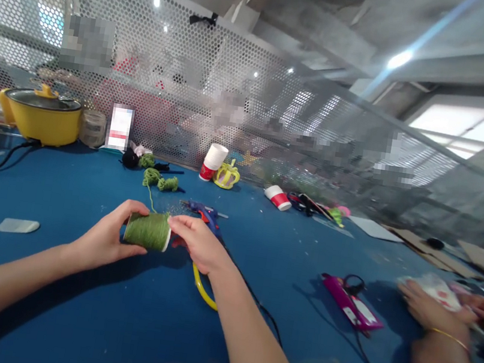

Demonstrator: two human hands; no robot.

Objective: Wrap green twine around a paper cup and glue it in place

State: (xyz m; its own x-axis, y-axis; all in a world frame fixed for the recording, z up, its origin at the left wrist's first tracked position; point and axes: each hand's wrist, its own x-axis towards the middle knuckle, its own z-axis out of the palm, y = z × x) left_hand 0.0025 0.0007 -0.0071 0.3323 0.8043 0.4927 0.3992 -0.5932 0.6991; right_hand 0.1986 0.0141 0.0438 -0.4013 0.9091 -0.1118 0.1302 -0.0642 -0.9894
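Note:
A paper cup wrapped in green yarn [148, 231] lies sideways above the table, its white rim facing right. My left hand [109, 231] grips the wrapped end between thumb and fingers. At the rim, the closed fingers of my right hand [197, 240] pinch the cup's edge; whether they also hold the strand is hidden. A thin green strand runs from the cup up to loose bundles of green yarn [168, 183]. Just behind my right hand lies a blue glue gun [207, 216], and a yellow ring-shaped piece [202, 291] shows partly under my right forearm.
A yellow electric pot [48, 122] stands back left by a perforated metal screen [256, 86]. Paper cups [213, 162], a yellow crown-like piece [226, 174] and a purple power strip [351, 304] are on the blue table [67, 313]. A co-worker's hands [436, 308] work at right.

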